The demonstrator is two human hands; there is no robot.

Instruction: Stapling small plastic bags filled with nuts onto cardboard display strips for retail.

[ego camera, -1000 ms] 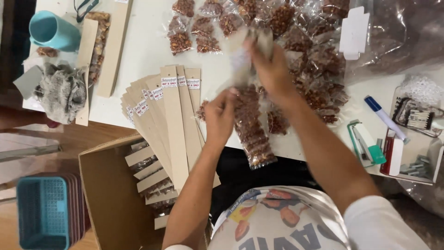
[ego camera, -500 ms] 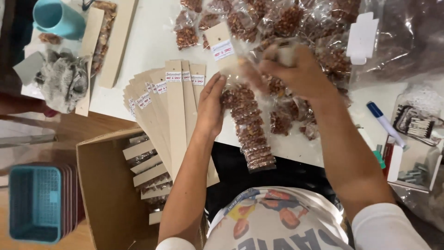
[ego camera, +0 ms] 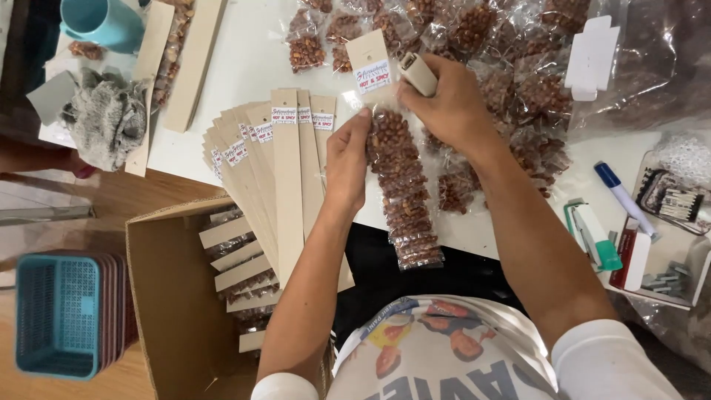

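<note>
A long bag of nuts (ego camera: 404,189) lay on the table (ego camera: 244,67) near its middle, running from far to near, its near end over the table's near edge. At its far end stood a card header (ego camera: 369,63). The left hand (ego camera: 348,155) touched the bag's left side; the right hand (ego camera: 448,104) was at its far right. Just left lay a fan of card strips (ego camera: 278,163). Far and right of the bag lay a heap of smaller bags (ego camera: 511,67). Near and left, below the table edge, an open carton (ego camera: 167,296) held finished packs (ego camera: 237,259). Left of the carton sat a stack of baskets (ego camera: 63,315). At the right edge lay a stapler (ego camera: 592,233) and a marker (ego camera: 622,194).
</note>
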